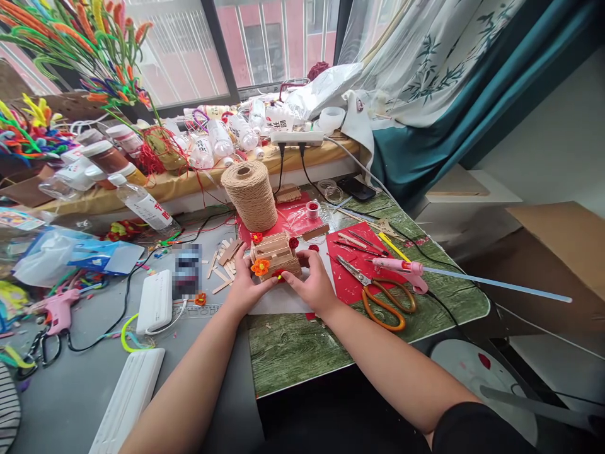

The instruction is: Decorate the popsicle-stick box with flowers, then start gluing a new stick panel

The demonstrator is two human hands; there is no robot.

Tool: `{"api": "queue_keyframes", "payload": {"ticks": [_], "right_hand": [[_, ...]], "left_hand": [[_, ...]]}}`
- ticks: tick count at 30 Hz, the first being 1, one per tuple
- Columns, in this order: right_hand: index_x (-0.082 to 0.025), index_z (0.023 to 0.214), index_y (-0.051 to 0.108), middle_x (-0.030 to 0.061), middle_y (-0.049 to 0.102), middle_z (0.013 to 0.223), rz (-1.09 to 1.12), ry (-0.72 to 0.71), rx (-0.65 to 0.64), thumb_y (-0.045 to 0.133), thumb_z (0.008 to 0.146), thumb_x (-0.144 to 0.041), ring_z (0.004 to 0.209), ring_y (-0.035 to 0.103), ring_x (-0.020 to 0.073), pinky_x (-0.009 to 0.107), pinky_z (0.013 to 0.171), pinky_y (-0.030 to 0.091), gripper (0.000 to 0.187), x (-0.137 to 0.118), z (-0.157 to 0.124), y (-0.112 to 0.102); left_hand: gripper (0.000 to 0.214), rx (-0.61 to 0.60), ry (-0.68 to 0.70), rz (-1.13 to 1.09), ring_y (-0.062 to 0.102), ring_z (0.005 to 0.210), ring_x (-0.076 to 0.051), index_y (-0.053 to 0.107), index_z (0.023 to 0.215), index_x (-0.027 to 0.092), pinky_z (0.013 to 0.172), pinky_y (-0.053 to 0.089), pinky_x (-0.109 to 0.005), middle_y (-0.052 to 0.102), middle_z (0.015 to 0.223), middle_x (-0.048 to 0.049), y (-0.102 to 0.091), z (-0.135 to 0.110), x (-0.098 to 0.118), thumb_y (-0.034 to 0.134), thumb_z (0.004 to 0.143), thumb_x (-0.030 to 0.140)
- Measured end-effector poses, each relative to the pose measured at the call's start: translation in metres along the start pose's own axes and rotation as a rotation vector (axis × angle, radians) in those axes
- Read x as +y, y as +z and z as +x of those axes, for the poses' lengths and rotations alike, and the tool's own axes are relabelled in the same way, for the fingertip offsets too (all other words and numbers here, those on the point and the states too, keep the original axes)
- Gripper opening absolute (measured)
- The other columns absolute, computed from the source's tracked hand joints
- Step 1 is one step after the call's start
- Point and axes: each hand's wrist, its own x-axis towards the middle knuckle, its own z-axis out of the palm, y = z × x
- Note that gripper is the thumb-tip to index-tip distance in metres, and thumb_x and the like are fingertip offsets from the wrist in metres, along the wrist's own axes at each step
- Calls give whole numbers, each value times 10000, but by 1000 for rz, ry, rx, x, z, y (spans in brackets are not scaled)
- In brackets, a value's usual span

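Note:
Between my two hands is a small craft box of wooden sticks (276, 260), decorated with flowers at its corners. My left hand (246, 284) grips its left side, close to an orange flower (260, 267). On the opposite side, my right hand (312, 282) wraps the corner, its thumb along the lower front edge by a small red and yellow piece. Dark red flowers (293, 243) sit at the right of the box, and a red-orange one (256, 238) at its back left. The box is over a white sheet (278, 305); its underside is hidden.
Orange-handled scissors (384, 296) and a pink glue gun (399, 266) lie right, by a red sheet (347, 277). A twine spool (250, 197) stands behind the box. Loose wooden sticks (222, 268), a white power bank (155, 301) and another pink glue gun (61, 310) lie left.

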Motion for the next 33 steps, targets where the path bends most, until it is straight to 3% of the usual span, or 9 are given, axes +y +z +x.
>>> {"api": "queue_keyframes", "payload": {"ticks": [13,22,33], "right_hand": [[-255,1228,536,92,610,1191,-13,39,14,764,890,-386,1057,641,253,448,951,567,428,5,-1,4],[-248,1305,485,109,576,1241,-49,-51,-48,827,804,-363,1133,611,276,469,993,561,618,-3,-3,-1],[-257,1312,484,109,579,1243,-50,-53,-54,804,851,-356,1115,622,270,474,997,555,570,7,-3,2]], "left_hand": [[1228,5,-13,-31,562,1375,-345,81,1611,267,1168,427,-576,533,1465,-188,0,2,-2,910,714,397],[1181,-9,10,11,492,1440,-347,68,1610,255,1211,367,-577,478,1519,-200,-1,-1,4,874,761,413],[1153,-11,-8,-74,514,1419,-339,60,1606,261,1194,383,-573,486,1513,-197,-2,0,-1,856,783,399]]}}
